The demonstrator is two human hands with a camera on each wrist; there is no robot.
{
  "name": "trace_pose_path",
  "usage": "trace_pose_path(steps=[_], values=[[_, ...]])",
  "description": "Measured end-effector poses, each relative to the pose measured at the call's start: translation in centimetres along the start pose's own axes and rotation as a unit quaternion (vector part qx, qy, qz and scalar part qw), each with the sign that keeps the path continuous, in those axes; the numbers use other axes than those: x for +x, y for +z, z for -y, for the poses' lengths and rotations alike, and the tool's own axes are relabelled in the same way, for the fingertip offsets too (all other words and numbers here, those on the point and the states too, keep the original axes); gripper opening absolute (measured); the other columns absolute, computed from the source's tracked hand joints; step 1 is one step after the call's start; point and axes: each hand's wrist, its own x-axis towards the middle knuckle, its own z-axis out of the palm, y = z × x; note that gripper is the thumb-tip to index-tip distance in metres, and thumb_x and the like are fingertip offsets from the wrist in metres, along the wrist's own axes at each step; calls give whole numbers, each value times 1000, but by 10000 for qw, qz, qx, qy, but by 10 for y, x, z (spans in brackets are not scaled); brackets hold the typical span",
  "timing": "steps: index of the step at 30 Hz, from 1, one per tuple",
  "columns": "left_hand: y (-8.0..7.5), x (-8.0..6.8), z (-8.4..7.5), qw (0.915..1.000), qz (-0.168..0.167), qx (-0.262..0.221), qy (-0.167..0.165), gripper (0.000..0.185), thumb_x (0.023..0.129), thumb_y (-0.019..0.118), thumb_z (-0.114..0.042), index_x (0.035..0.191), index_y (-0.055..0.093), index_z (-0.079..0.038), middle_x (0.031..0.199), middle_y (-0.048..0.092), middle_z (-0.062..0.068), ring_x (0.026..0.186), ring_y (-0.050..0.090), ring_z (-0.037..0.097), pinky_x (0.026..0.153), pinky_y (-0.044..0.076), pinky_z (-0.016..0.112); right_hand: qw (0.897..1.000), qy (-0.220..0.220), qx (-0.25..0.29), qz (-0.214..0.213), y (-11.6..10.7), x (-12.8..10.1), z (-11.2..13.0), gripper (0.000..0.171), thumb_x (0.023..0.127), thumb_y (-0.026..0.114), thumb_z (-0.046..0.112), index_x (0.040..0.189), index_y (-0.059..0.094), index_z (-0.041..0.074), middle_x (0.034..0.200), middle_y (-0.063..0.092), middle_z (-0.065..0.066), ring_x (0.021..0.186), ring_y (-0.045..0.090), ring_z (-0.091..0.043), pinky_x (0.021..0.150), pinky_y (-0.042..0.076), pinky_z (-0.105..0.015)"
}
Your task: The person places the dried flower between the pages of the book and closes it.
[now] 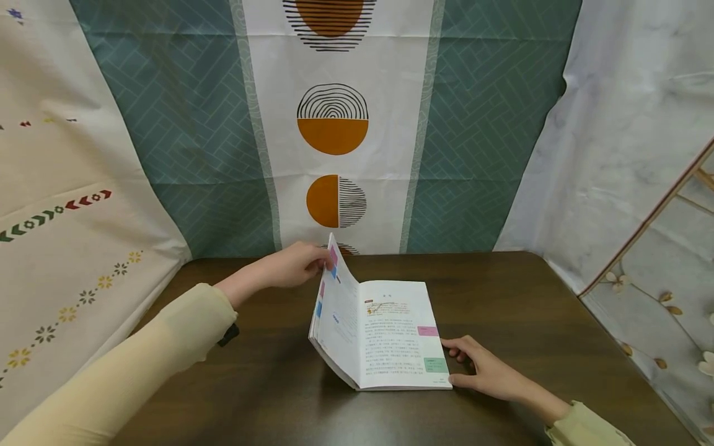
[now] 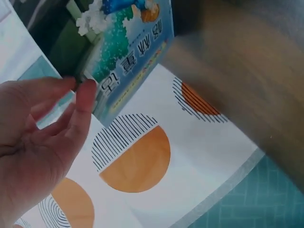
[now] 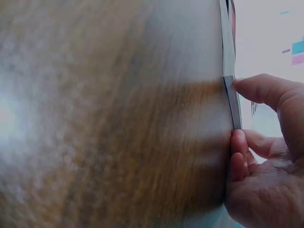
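An open book [image 1: 393, 334] lies on a dark wooden table, its right-hand page flat and printed with text, with pink and green boxes. Its left part stands raised at a slant. My left hand [image 1: 295, 263] pinches the top outer edge of that raised part between thumb and fingers. In the left wrist view, the book's colourful cover [image 2: 128, 52], blue and green with large characters, faces the camera beside the fingertips. My right hand [image 1: 485, 368] holds the lower right corner of the book, its thumb and fingers at the edge; the right wrist view shows the book's side edge [image 3: 229, 47] there.
Brown wooden tabletop [image 1: 251, 371] surrounds the book. Behind it hangs a green and white cloth [image 1: 385, 142] with orange circles. Patterned cloths stand at the left [image 1: 67, 248] and right [image 1: 630, 155]. A dark band [image 1: 229, 335] shows at the left sleeve.
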Motion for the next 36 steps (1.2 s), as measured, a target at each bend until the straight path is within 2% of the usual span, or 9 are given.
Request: trace_pose_path(steps=[5,8,13,18,22,29,36], values=[[-1,13,1,9970,-131,398,653,12,88,67,3,96,66,-5,81,57,6,72,53,18,68,46,23,10000,-21,29,17,-1,0,0,60,89,73,24,139,50,1,111,50,-7,93,43,-9,70,37,-22],[-2,21,2,9952,-182,464,845,11,88,68,2,96,67,-5,81,57,7,71,53,20,67,46,23,10000,33,30,9,0,-1,-1,60,89,73,25,139,50,1,111,50,-7,93,43,-8,70,37,-22],[0,32,4,9948,-241,569,807,11,88,70,-1,96,70,-8,94,54,9,75,51,16,73,49,26,9998,159,54,61,0,0,-3,61,89,73,27,140,49,4,111,49,-7,93,42,-7,70,37,-23],[2,42,5,9951,-236,452,845,12,89,69,0,96,70,-9,107,54,9,85,58,18,83,54,29,9997,186,96,97,0,0,-3,62,89,72,28,141,49,3,111,49,-8,93,42,-7,69,37,-23],[4,49,3,9934,-349,412,1016,12,89,66,2,95,68,-8,106,57,8,93,60,19,87,54,30,9999,125,77,36,0,1,-3,61,89,73,26,140,49,2,110,49,-8,93,42,-8,69,37,-22],[12,62,1,9890,-594,570,1225,10,91,64,-1,96,68,-9,105,59,4,95,62,17,85,55,28,9997,173,142,89,-2,2,-5,62,89,73,26,141,49,3,111,49,-8,93,42,-10,69,37,-23],[21,78,-2,9857,-519,625,1477,9,94,63,-6,99,67,-12,104,64,1,99,60,17,89,52,30,9991,282,244,187,-2,3,-6,63,90,72,29,143,47,6,111,48,-8,94,40,-9,70,37,-24]])
